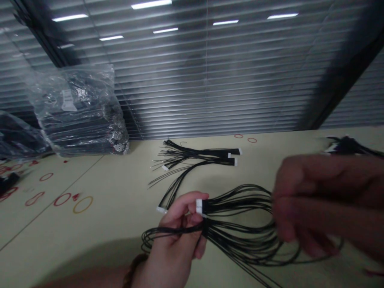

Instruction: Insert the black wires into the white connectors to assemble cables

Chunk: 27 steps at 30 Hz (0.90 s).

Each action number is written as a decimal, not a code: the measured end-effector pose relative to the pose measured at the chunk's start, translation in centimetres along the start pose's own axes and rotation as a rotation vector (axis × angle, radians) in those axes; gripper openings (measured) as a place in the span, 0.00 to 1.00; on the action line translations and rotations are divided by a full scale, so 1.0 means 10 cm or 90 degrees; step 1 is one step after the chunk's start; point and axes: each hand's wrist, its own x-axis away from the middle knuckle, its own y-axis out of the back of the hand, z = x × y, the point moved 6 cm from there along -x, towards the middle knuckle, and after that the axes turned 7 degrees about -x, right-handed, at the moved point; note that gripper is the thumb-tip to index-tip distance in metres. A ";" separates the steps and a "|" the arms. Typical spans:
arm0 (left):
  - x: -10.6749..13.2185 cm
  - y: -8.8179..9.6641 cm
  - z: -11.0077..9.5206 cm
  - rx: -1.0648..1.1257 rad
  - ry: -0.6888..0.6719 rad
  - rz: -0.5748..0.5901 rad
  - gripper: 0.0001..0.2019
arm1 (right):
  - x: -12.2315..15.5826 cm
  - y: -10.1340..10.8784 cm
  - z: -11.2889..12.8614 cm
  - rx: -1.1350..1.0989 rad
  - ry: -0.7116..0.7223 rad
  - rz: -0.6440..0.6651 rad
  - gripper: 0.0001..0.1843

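Observation:
My left hand point(180, 232) is closed on a bundle of thin black wires point(240, 232), pinching it just beside its white connector point(199, 206) low in the middle of the view. The wires loop out to the right and into my right hand point(324, 200), which is blurred by motion and curled around the far side of the loop. A second black wire harness with white connectors point(198, 158) lies flat on the pale table point(120, 200) behind my hands.
A clear plastic bag of black cable bundles point(81, 112) stands at the back left against closed blinds. Red and yellow rubber bands point(82, 204) lie scattered on the left. More black wires point(348, 146) lie at the far right edge.

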 end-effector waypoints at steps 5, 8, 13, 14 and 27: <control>0.04 -0.01 -0.01 -0.029 -0.012 0.026 0.07 | 0.11 -0.56 0.11 0.021 0.080 0.085 0.09; 0.05 -0.04 -0.02 -0.027 -0.037 0.070 0.08 | 0.10 -0.62 0.09 0.009 0.083 0.101 0.09; 0.07 -0.05 0.01 -0.015 -0.039 0.098 0.09 | 0.13 -0.62 0.06 -0.025 0.067 0.104 0.09; 0.07 -0.05 0.02 -0.016 -0.039 0.099 0.09 | 0.14 -0.63 0.06 -0.021 0.065 0.106 0.09; -0.04 0.02 0.06 -0.096 0.059 -0.014 0.08 | 0.15 -0.70 0.06 0.116 0.042 0.071 0.11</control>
